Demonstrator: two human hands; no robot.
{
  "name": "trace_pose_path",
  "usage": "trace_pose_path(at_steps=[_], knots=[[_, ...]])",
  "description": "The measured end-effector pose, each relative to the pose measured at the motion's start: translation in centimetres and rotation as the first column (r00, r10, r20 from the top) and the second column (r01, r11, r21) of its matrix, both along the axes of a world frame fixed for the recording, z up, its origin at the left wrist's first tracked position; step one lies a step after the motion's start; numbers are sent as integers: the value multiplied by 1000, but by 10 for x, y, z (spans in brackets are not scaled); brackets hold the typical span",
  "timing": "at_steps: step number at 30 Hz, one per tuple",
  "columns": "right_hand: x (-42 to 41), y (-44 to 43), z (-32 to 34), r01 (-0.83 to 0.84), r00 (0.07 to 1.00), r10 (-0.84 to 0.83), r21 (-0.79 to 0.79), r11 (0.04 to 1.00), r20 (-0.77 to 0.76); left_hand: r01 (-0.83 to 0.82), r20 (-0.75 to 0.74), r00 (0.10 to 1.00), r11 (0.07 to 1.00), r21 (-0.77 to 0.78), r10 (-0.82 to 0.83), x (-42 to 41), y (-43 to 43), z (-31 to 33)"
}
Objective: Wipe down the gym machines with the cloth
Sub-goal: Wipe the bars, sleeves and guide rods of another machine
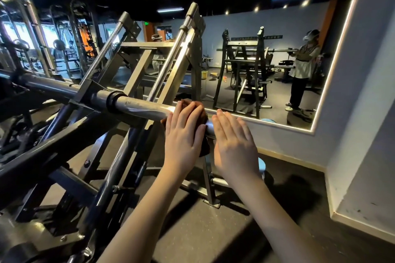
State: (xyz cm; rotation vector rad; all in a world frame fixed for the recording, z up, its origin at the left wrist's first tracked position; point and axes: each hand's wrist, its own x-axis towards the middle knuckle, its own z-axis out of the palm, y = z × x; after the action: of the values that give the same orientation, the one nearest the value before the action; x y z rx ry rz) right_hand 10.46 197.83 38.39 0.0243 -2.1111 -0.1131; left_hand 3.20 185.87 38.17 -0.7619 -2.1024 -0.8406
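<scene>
Two bare hands meet at the end of a steel bar (139, 107) on a dark gym machine (64, 134). The left hand (183, 134) presses a brown cloth (204, 147) onto the bar, fingers straight. The right hand (233, 141) sits beside it at the bar's tip, fingers flat and together, holding nothing. A wall mirror (277, 28) hangs farther right.

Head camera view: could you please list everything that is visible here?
Cloth: one, brown, draped over the bar under the left hand.
Bar: one, silver, horizontal, projecting from the machine frame.
Machine frame: one, dark grey, left and centre.
Other machines: several, dark, far left background.
Mirror: one, light-edged, on the grey wall.
Reflected person: one, pale top, dark trousers, in the mirror.
Round object: one, blue, on the floor below the right hand.
Left hand: one, fingers straight, pressing the cloth onto the bar.
Right hand: one, fingers straight, at the bar's end.
</scene>
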Motion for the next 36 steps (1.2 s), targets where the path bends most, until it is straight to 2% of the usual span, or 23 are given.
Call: trace_pose_path(at_steps=[4,8,10,14,17,20,22,28,30,33,36], knots=[[-1,1,2,15,1000,-15,12,1000,2,-20,4,1000,997,-72,21,-19,-22,8],[-1,0,2,23,1000,-23,15,1000,-10,-82,86,993,993,83,75,-27,-24,9],[-2,-1,1,21,1000,-21,17,1000,-14,-69,67,996,990,123,61,-16,-12,6],[-4,-1,-2,19,1000,-19,11,1000,-9,9,-35,999,1000,14,-9,-7,-9,-1],[-5,0,-2,24,1000,-24,18,1000,-16,16,1,1000,999,-51,-16,-21,-22,7],[-4,-1,-1,34,999,-33,23,999,-30,-47,70,997,997,59,43,-28,-23,15],[-4,-2,-2,36,999,-36,21,999,-33,-66,64,996,991,117,59,-19,-14,12],[-6,-2,-4,45,999,-44,15,999,-32,41,-40,998,996,-77,-45,-17,-17,1],[-5,-2,-3,46,999,-45,19,999,-29,-1,0,1000,999,-33,1,-33,-29,8],[-5,-2,-2,50,998,-50,23,998,-26,-71,105,993,988,139,57,-35,-29,12],[-6,-2,-4,54,998,-54,17,998,-20,-37,77,997,993,111,29,-12,-9,3]])
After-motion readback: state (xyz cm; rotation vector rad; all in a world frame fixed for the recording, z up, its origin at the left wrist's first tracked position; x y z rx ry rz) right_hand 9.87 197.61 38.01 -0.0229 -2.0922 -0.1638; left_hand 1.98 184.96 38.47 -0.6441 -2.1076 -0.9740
